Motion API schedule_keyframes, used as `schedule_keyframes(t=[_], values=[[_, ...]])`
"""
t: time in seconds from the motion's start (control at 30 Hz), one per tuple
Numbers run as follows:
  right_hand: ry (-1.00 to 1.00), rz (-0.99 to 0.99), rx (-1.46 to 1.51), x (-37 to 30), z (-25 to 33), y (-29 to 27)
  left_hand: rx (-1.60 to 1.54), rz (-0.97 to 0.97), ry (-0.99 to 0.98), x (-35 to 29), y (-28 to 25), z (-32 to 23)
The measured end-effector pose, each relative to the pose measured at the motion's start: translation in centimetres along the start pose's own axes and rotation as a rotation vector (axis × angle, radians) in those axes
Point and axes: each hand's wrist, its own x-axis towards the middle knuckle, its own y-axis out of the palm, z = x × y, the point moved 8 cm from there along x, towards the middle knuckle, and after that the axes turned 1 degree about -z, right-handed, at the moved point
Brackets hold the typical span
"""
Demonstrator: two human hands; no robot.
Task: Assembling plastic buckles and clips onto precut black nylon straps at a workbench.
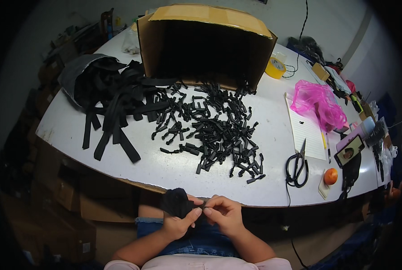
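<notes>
Over my lap, just below the table's front edge, my left hand [179,223] is closed around a black fabric strap [176,202], which bulges up in a wide loop or fold beside the thumb. My right hand [226,217] pinches the narrow dark end of it, its fingertips nearly meeting the left thumb. Whether a small black part sits between the fingertips is hidden. On the table ahead lies a spread heap of small black plastic clips or buckle pieces [219,132]. Many more black straps [115,101] spill from a grey bag [70,81] at the left.
A large open cardboard box [212,17] lies behind the clips on the white table [165,168]. To the right are black scissors [296,170], a lined notepad [306,135], a pink plastic bag [315,103], yellow tape [275,68], an orange fruit [330,176] and a propped phone [350,151].
</notes>
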Motion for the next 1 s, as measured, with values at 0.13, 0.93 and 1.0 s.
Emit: schedule_keyframes(t=[0.13, 0.93, 1.0], values=[[0.361, 0.13, 0.297, -0.1, -1.8, 0.3, -0.078, 0.032, -0.144, -0.1, -0.1, 0.7], [0.037, 0.169, -0.027, -0.9, -0.3, 0.9, 0.16, 0.16, -0.079, -0.2, 1.0, -1.1], [0.005, 0.175, -0.065, -0.9, -0.2, 0.8, 0.134, 0.176, -0.107, -0.2, 1.0, -1.0]])
